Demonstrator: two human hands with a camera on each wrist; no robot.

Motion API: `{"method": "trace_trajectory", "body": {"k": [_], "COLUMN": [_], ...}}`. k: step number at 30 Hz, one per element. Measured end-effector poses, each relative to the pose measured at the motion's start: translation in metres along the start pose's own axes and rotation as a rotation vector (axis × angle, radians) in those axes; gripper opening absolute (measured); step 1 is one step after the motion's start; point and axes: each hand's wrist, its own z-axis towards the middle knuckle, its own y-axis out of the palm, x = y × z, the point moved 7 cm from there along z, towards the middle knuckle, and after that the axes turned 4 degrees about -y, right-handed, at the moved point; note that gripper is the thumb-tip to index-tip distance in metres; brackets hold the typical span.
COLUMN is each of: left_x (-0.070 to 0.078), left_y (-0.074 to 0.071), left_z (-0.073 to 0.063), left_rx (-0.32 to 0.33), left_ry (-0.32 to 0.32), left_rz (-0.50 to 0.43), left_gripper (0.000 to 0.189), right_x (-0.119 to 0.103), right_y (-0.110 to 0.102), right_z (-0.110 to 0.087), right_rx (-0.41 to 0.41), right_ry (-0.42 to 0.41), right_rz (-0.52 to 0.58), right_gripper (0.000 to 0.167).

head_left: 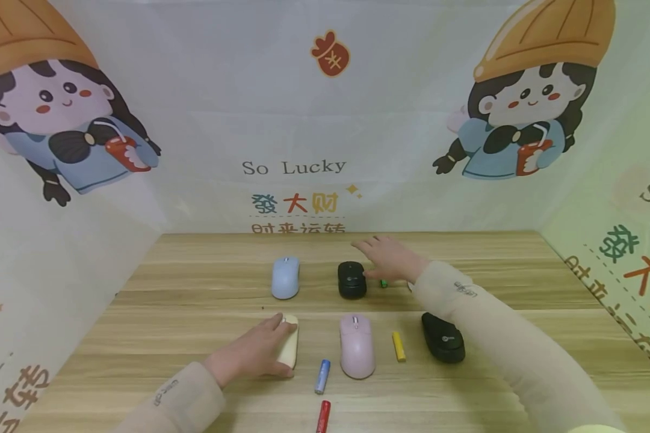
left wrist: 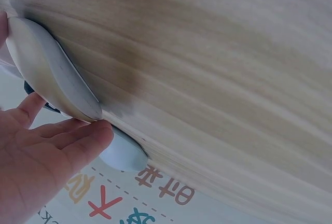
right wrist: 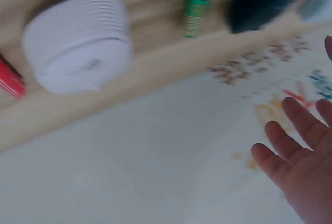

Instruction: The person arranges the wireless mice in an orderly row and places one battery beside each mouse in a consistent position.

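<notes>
My left hand lies over a cream computer mouse on the wooden table, thumb at its near end and fingertips at its far end. In the left wrist view the cream mouse sits between the thumb and the fingers. My right hand hovers with fingers spread, holding nothing, beside a black mouse at the back. Under it, a green battery is partly covered. The right wrist view is blurred and shows the green battery and a white rounded, ridged object, mostly hidden by the sleeve from the head.
A light blue mouse stands back left, a pink mouse in the middle, another black mouse by the right sleeve. Blue and yellow batteries and a red stick lie among them. A printed cloth hangs behind.
</notes>
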Motion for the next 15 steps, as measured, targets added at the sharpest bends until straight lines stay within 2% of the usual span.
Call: {"method": "trace_trajectory", "body": {"k": [3, 6, 8, 12, 15], "left_x": [0.001, 0.001, 0.000, -0.001, -0.003], "left_y": [0.002, 0.003, 0.003, 0.001, 0.002], "left_z": [0.002, 0.002, 0.003, 0.002, 0.000], "left_rx": [0.000, -0.004, -0.003, 0.005, 0.008], "left_ry": [0.007, 0.000, -0.006, -0.009, -0.011], "left_rz": [-0.002, -0.007, -0.009, -0.027, -0.052], "left_gripper": [0.081, 0.081, 0.080, 0.081, 0.084], "right_x": [-0.017, -0.026, -0.026, -0.012, 0.000], "right_y": [-0.015, -0.012, -0.001, 0.023, 0.036], "right_z": [-0.021, -0.050, -0.071, -0.109, -0.131], "right_rx": [0.052, 0.064, 0.032, -0.085, -0.123], "right_ry": [-0.055, -0.101, -0.117, -0.074, -0.044], "right_rz": [-0.033, -0.033, 0.011, 0.175, 0.267], "right_gripper": [0.063, 0.060, 0.059, 0.059, 0.062]}}
